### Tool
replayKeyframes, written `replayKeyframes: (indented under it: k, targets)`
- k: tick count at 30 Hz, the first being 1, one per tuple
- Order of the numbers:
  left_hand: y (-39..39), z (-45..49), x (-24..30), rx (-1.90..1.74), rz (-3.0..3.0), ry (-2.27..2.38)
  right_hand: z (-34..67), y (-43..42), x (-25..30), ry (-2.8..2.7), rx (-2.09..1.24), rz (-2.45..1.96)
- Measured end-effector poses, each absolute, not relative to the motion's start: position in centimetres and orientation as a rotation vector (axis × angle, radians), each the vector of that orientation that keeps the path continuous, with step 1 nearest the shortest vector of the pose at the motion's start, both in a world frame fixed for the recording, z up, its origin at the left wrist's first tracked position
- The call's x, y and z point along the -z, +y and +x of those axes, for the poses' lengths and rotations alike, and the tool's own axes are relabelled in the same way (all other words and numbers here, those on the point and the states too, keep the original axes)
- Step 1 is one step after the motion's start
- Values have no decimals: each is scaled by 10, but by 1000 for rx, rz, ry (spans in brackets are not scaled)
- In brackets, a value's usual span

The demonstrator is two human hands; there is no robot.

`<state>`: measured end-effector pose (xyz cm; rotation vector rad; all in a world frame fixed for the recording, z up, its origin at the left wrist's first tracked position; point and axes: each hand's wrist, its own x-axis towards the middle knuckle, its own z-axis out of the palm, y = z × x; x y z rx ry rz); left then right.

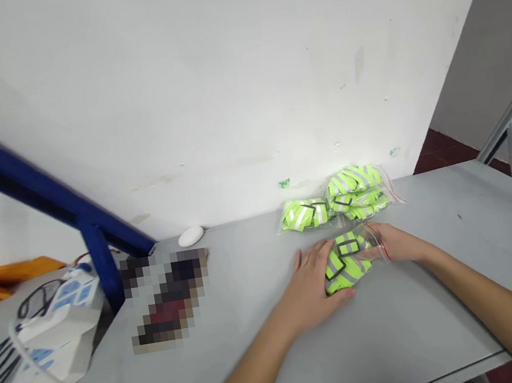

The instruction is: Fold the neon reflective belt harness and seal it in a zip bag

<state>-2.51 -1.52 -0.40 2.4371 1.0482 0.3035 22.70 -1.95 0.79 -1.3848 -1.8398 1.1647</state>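
Note:
A neon-yellow reflective band bundle in a clear zip bag (pixel 345 263) lies on the grey table (pixel 403 323). My left hand (pixel 311 289) cups its left side, fingers wrapped partly round it. My right hand (pixel 393 242) pinches the bag's open end with the red zip strip on the right. Two more bagged neon bundles (pixel 305 214) (pixel 358 191) rest against the white wall just behind.
A white oval object (pixel 190 235) sits by the wall. A blurred patch (pixel 168 296) lies on the table's left part. A blue metal frame (pixel 95 249), white power strips with cables (pixel 50 334) and orange material (pixel 2 278) are at far left. The table's front edge runs lower right.

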Motion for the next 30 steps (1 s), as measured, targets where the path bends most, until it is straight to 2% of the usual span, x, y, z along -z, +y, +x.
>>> replayKeyframes:
  k: [7, 13, 16, 20, 26, 30]
  targets:
    - [-21, -23, -1, -244, 2411, 1057, 231, -17, -6, -1777, -1276, -1325]
    - [-25, -22, 2, -109, 2485, 1096, 265, -11, -5, -1838, -957, -1583]
    - [-25, -22, 5, -55, 2521, 1097, 293, -10, -14, -1747, -932, -1673]
    - [-28, -23, 7, -6, 2531, 1172, 319, -15, -26, -1573, -1017, -1701]
    - [-32, -29, -8, 100, 2551, 1493, 320, -21, -28, -1674, -1306, -1734]
    - [-22, -32, -20, -30, 2529, 1606, 303, -13, -21, -1698, -1069, -1731]
